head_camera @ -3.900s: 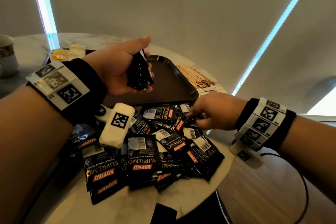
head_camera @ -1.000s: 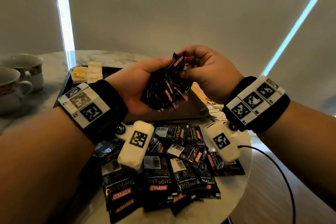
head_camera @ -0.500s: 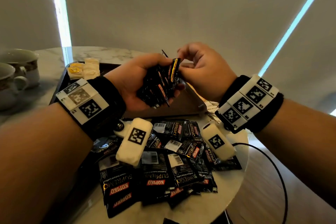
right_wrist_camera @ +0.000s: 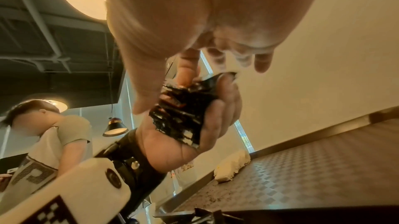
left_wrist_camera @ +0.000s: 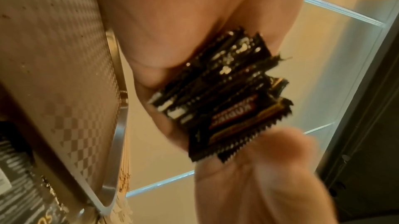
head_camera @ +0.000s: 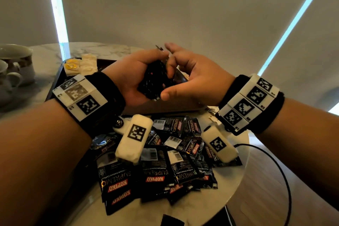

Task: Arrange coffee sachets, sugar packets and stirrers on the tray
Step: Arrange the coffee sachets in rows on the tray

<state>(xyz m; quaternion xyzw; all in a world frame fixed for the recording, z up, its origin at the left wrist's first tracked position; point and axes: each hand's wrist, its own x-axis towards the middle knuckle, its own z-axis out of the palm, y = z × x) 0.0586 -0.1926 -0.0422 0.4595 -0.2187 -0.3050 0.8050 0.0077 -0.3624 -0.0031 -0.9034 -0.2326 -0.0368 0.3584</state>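
— Where are the coffee sachets?

— In two lots. A stack of black sachets [head_camera: 153, 80] sits upright in the left hand [head_camera: 132, 79], raised above the tray [head_camera: 55, 80]. The left wrist view shows the stack [left_wrist_camera: 218, 98] edge-on, serrated ends fanned out, one red label facing the camera. The rest, a loose pile of sachets [head_camera: 165, 167], lies on the near part of the marble surface [head_camera: 229, 185], overlapping each other, barcodes and red labels up.

— How do the left fingers sit?

— Curled round the stack, the palm cupping it from the left and below. The right wrist view shows those fingers [right_wrist_camera: 220, 108] wrapped over the far side of the bundle.

— And the right hand?

— The right hand [head_camera: 194, 80] meets the stack from the right. Its thumb [head_camera: 166, 94] presses at the stack's lower corner, and one finger bends down onto the top edge; the other fingers are spread and lifted clear. I cannot tell whether it pinches a single sachet or only squares the bundle.

— What is on the tray?

— At its far left corner, pale sugar packets [head_camera: 88, 65] next to a yellow one [head_camera: 71, 65]. The tray's dark floor is otherwise mostly hidden behind the hands.

— The stirrers?

— In the left wrist view a bundle of thin wooden stirrers [left_wrist_camera: 124, 168] lies just outside the tray's rim.

— Anything else?

— Two cups [head_camera: 16, 64] stand at the far left of the surface, apart from the tray.
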